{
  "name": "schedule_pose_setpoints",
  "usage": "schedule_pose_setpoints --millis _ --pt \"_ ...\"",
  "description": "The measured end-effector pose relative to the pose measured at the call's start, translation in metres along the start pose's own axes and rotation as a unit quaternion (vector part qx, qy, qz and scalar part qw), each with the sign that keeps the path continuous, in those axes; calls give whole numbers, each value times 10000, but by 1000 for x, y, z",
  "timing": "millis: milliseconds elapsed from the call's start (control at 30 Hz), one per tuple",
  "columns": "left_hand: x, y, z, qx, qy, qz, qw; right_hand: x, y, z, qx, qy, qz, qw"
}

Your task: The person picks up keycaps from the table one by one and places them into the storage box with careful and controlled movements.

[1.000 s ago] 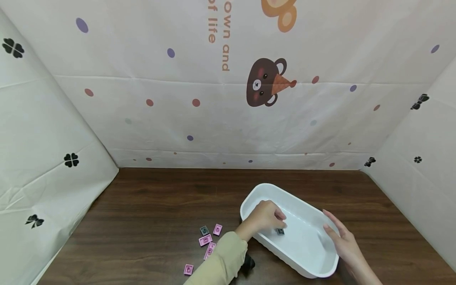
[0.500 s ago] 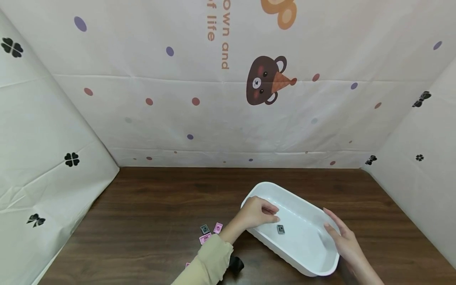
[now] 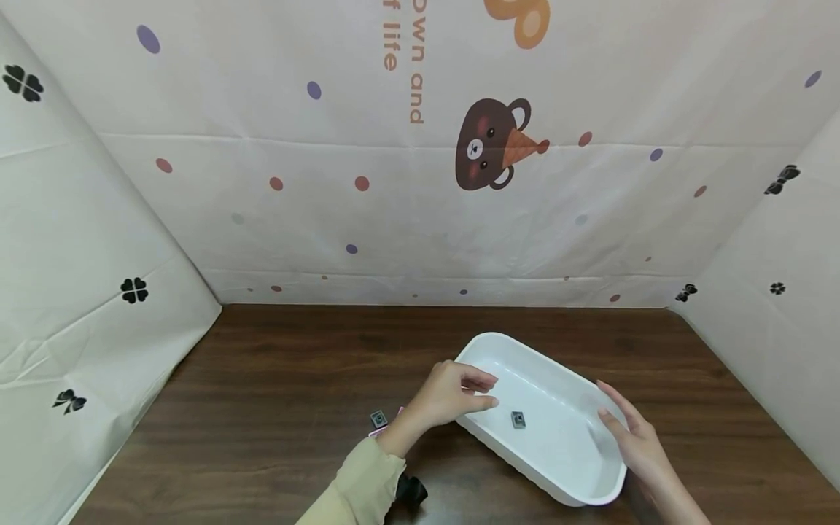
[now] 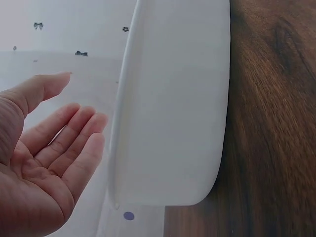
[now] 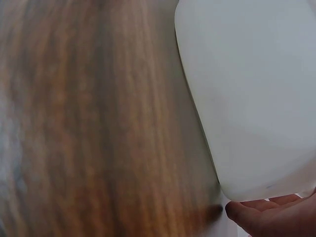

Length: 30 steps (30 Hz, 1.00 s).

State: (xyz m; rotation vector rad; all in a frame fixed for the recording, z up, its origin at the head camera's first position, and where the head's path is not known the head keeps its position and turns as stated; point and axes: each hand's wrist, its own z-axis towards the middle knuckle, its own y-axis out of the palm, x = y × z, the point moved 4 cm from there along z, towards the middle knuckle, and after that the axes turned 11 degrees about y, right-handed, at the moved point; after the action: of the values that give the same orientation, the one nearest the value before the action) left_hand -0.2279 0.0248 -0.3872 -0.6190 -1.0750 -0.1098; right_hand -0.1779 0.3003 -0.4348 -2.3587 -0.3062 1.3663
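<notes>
A white rectangular tray (image 3: 571, 467) lies at an angle on the table, right of centre. Inside it sits one small dark square tile (image 3: 518, 420). My left hand (image 3: 453, 394) hovers at the tray's left end, thumb and fingers apart with nothing between them; the left wrist view shows its bare palm (image 4: 44, 173). At the right end my right hand (image 3: 639, 441) holds the tray's rim between thumb and fingers. In the right wrist view the thumb (image 5: 242, 212) meets the tray's end. Another dark tile (image 3: 378, 418) rests on the table, with pink tiles mostly hidden behind my left forearm.
A black object (image 3: 411, 490), probably the wrist camera, sits under the left sleeve (image 3: 357, 485). White printed cloth (image 3: 295, 219) walls in the dark wooden table (image 3: 275, 386) at the back and both sides.
My left hand has let go of the dark tile inside the tray and drawn back left, its fingers parting. The left forearm now covers most pink tiles. The right hand stays put.
</notes>
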Motion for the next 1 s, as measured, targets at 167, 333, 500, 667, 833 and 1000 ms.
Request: schedule_pose_setpoints --millis 167,333,500,667,833,1000 --pt "4 -10 -9 80 101 -6 9999 0 0 1 -13 6 10 10000" --pt "4 -20 -20 212 59 -60 9997 -2 1 1 -24 -67 9 10000" --pt "1 -29 -29 333 57 -313 9989 -2 1 0 -19 -78 26 10000" --pt "0 -36 -35 418 164 -415 9981 -2 2 1 -27 -69 18 10000" --pt "-2 -42 -40 431 186 -402 9981 0 0 0 13 -93 -11 10000" --pt "1 -49 -46 430 30 -344 9985 0 0 0 -2 -91 0 10000"
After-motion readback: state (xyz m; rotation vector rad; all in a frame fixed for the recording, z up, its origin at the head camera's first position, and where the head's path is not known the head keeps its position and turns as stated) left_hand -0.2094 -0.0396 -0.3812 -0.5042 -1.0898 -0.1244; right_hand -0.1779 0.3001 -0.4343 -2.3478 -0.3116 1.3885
